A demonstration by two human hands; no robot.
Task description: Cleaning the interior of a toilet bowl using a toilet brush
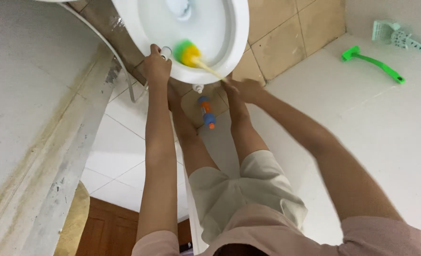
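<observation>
Right hand closed around yellow-green toilet brush inside white toilet bowl; left hand grips bowl rim, blue-orange bottle below.

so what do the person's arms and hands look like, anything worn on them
Both arms are bare from the hands up to short, pale pink sleeves near the shoulders. The left hand and right hand are ungloved, and no watch, ring or band shows on either wrist, though the right hand is blurred. The arms are slim and long in this view. Light beige shorts show between them.
</observation>
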